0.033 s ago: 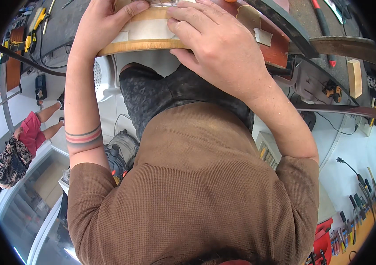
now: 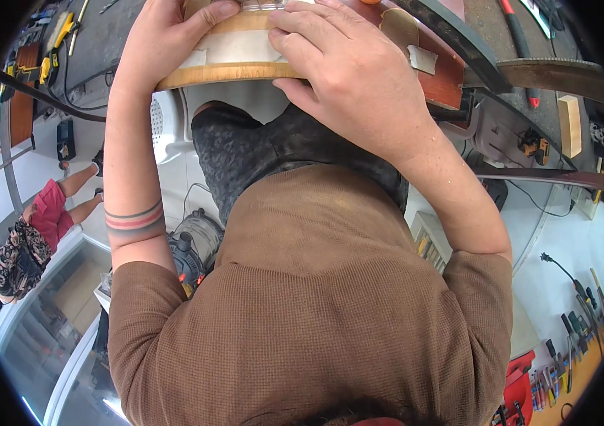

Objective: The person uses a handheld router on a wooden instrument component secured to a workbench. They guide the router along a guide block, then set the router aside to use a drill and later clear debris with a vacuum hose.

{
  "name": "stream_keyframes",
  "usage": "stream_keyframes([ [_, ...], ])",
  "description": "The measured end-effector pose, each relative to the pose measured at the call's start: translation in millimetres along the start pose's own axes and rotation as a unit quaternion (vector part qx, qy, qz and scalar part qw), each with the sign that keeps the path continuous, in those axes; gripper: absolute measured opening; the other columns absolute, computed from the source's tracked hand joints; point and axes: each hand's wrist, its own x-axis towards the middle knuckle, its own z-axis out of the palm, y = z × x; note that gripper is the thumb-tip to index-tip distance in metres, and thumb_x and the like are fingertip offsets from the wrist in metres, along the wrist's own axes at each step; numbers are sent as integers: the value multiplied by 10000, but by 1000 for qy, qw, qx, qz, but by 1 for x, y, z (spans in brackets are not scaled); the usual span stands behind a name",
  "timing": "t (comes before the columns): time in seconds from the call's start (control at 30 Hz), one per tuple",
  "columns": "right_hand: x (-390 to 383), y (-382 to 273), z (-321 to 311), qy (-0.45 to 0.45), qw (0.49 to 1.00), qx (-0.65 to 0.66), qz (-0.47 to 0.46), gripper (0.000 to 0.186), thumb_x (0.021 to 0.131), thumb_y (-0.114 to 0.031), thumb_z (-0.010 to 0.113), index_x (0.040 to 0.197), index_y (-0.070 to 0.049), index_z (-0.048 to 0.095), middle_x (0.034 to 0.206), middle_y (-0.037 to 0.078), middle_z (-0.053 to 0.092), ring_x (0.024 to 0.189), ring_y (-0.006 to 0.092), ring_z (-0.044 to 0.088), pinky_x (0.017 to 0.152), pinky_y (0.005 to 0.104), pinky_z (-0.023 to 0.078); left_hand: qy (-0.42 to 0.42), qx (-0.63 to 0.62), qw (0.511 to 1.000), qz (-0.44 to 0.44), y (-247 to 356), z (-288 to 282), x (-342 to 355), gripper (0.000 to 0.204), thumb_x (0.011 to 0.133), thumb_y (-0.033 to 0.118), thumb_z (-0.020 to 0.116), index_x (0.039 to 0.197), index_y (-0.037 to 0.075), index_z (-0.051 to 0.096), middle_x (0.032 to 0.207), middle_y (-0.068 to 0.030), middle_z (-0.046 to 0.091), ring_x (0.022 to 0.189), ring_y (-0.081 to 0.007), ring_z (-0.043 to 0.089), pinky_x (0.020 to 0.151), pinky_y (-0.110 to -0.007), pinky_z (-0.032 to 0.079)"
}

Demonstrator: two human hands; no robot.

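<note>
A curved-edged wooden piece (image 2: pixel 231 72) lies at the top of the view, with a pale strip like tape (image 2: pixel 238 48) across it. My left hand (image 2: pixel 167 39) rests at its left side, thumb stretched inward over the wood; the other fingers are cut off by the picture's upper edge. My right hand (image 2: pixel 348 67) lies over the right part, fingers extended and slightly bent on the surface, thumb apart by the near edge. Between the hands sits a clear, plastic-looking piece (image 2: pixel 263 6), mostly out of view, close to both hands' fingertips.
Right of my hands are a reddish-brown board (image 2: pixel 444 89), a dark metal bar (image 2: pixel 458 32) and a toothed blade (image 2: pixel 554 74). Yellow-handled tools (image 2: pixel 50 64) lie on the bench at left. A person in red shorts (image 2: pixel 52 206) is at far left. Hand tools (image 2: pixel 564 355) line the lower right.
</note>
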Motion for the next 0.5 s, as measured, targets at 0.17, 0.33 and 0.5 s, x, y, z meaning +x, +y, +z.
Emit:
stream_keyframes([
  [0.17, 3, -4, -10, -64, 997, -32, 39, 421, 827, -184, 746, 1135, 74, 618, 1206, 207, 646, 1220, 335, 615, 1118, 435, 456, -4, 19, 1000, -12, 7, 3, 9, 729, 840, 58, 783, 1484, -13, 450, 1441, -129, 548, 1360, -225, 476, 1168, -363, 357],
  [0.33, 5, -3, -7, -71, 996, -18, 50, 492, 844, -217, 734, 1193, 99, 590, 1287, 247, 615, 1285, 353, 580, 1166, 447, 405, -9, 55, 998, 12, 4, -4, 16, 721, 851, 69, 769, 1490, -12, 443, 1455, -139, 538, 1367, -237, 474, 1172, -365, 351],
  [0.5, 3, -1, -6, -83, 995, -22, 57, 548, 839, -238, 737, 1229, 111, 575, 1328, 257, 595, 1322, 355, 551, 1194, 467, 362, -5, 35, 999, -24, 20, 2, 21, 720, 858, 68, 759, 1498, -10, 437, 1458, -141, 535, 1372, -240, 472, 1176, -369, 349],
])
